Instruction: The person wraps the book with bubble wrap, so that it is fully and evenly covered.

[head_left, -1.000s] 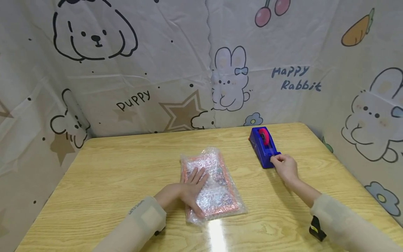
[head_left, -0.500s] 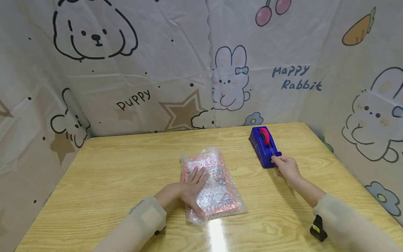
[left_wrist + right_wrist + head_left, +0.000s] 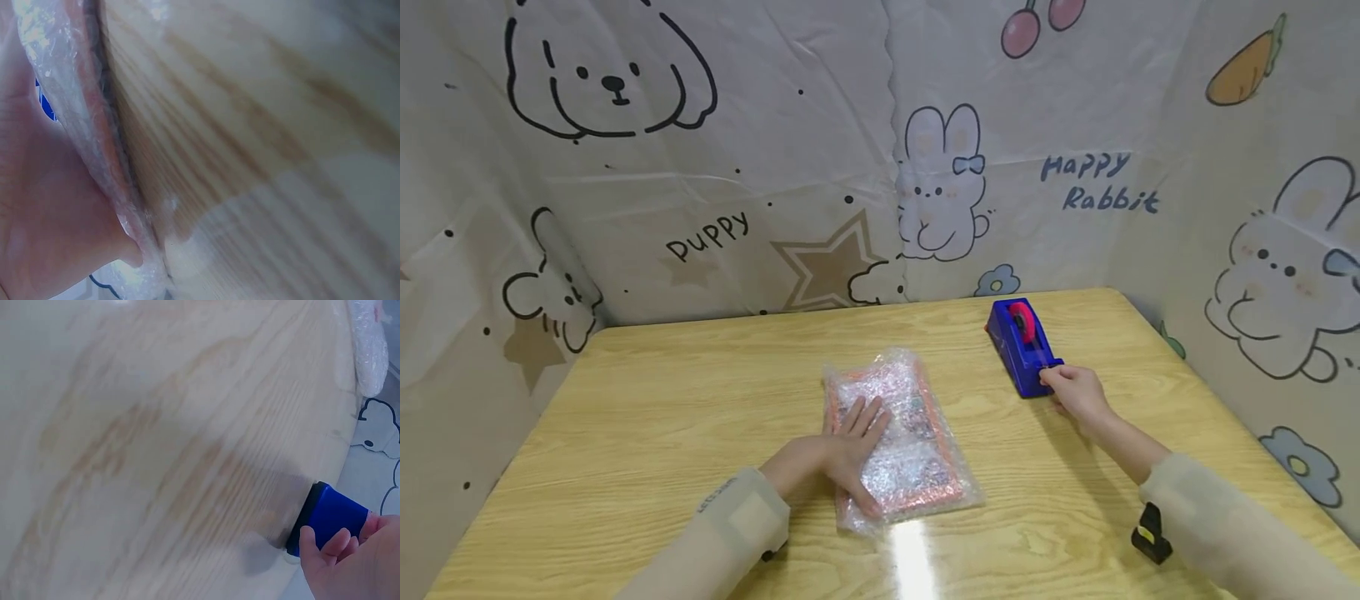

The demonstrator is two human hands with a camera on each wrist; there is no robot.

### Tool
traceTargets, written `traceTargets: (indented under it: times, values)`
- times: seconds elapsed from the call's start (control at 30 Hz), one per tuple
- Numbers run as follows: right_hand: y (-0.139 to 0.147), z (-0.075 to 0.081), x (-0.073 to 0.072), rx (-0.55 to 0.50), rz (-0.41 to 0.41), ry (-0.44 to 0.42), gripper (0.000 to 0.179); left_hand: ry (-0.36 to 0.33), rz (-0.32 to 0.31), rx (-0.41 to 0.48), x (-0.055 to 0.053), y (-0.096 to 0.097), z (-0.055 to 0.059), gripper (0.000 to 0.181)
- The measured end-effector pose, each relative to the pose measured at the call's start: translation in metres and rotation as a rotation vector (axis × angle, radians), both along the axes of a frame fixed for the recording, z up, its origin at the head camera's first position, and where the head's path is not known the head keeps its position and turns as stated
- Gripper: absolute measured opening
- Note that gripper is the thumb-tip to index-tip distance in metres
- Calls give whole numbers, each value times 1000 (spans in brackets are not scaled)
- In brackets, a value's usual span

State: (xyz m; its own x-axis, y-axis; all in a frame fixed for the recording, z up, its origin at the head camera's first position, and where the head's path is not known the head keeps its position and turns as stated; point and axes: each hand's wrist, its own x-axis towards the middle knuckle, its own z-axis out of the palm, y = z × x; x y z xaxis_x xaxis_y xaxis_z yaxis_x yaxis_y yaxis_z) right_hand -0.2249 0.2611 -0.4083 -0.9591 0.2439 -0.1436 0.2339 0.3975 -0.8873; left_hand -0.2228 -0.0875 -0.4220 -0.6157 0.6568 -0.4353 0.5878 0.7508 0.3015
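A flat rectangular item with an orange-red border, wrapped in clear bubble wrap (image 3: 917, 462), lies mid-table. My left hand (image 3: 850, 454) rests on its left part, fingers spread and straight; the left wrist view shows the wrapped edge (image 3: 94, 100) beside the hand. Further right stands a blue tape dispenser (image 3: 1011, 350) with a roll of tape on a pink-red core (image 3: 1024, 323). At the dispenser's front end my right hand (image 3: 1078, 396) pinches the tape between thumb and forefinger; the clear tape itself is hardly visible. In the right wrist view, the other fingers (image 3: 337, 544) are loosely bent near the dispenser's blue front.
The wood-grain table (image 3: 700, 383) reaches back to a cloth backdrop (image 3: 820, 100) printed with cartoon animals. More cloth hangs along the left and right sides. Dark straps with small devices (image 3: 1150, 533) show beneath the sleeves.
The right hand has shifted slightly at the dispenser's front end. The left hand stays on the wrapped item. The whole head view has turned a little, moving the scene slightly left.
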Motion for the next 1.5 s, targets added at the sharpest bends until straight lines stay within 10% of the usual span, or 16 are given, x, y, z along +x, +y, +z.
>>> traceTargets:
  times: [0.3, 1.5]
  values:
    - [0, 2, -2, 198, 43, -11, 30, -2, -1, -13, 1, -1, 2, 130]
    - [5, 3, -3, 181, 102, -60, 28, -10, 4, -20, -2, 2, 3, 130]
